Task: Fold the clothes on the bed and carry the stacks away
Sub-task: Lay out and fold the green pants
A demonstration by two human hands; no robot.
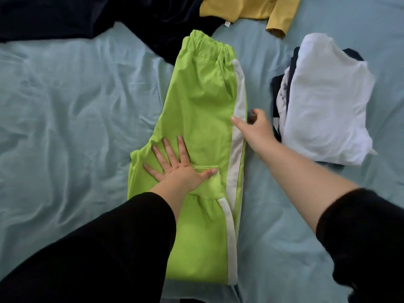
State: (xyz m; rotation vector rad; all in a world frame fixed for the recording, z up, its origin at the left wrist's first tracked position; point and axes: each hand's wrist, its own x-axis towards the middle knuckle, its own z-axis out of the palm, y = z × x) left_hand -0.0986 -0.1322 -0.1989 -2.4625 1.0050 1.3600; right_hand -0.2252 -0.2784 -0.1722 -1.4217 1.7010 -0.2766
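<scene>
Head view: the green trousers (201, 95) lie lengthwise on the bed (65, 106), under both hands. The left hand (177, 167) lies flat on them, fingers spread, pressing down. The right hand (255, 130) has its thumb on the white stripe (239, 84) and its fingers curled past the edge. It is too blurred to tell whether it grips the cloth. A folded stack (323, 101) lies just right of the right hand.

Lime-green trousers (203, 101) with a white side stripe lie flat, folded lengthwise, in the middle of the bed (65, 106), waistband toward the far edge. Just right of them sits a folded stack (328, 106), white on top. Dark clothes (87, 16) and a yellow top (247, 7) lie unfolded along the far edge.
</scene>
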